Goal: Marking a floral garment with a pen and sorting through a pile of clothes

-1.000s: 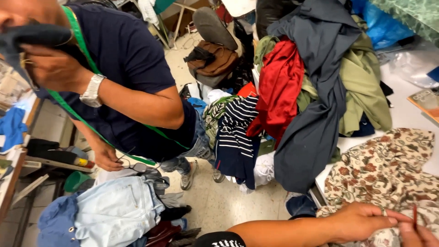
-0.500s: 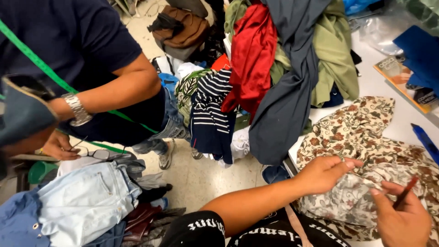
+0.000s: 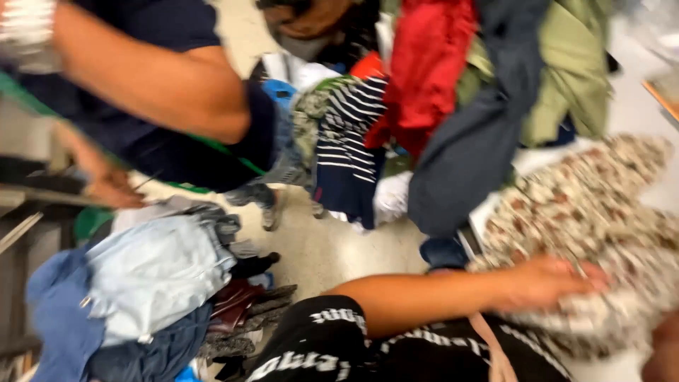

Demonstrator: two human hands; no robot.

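The picture is motion-blurred. My left hand (image 3: 548,283) reaches right from my bare forearm and lies on a floral brown-and-cream fabric (image 3: 601,205) spread on the white table; its fingers seem closed on the cloth's near edge. Only a sliver of my right hand (image 3: 663,354) shows at the bottom right corner, beside the same fabric; what it holds is hidden. My black printed shirt fills the bottom middle.
Another person in a navy shirt (image 3: 141,141) stands at upper left, a hand (image 3: 106,185) by a stack of pale and blue jeans (image 3: 141,276). A heap of clothes hangs off the table: a red garment (image 3: 424,71), a striped top (image 3: 346,141), a dark grey garment (image 3: 474,148), an olive garment (image 3: 566,78).
The view has swung down and closer. My left hand has slid right across the floral fabric. My right hand has dropped almost out of the picture at the bottom right.
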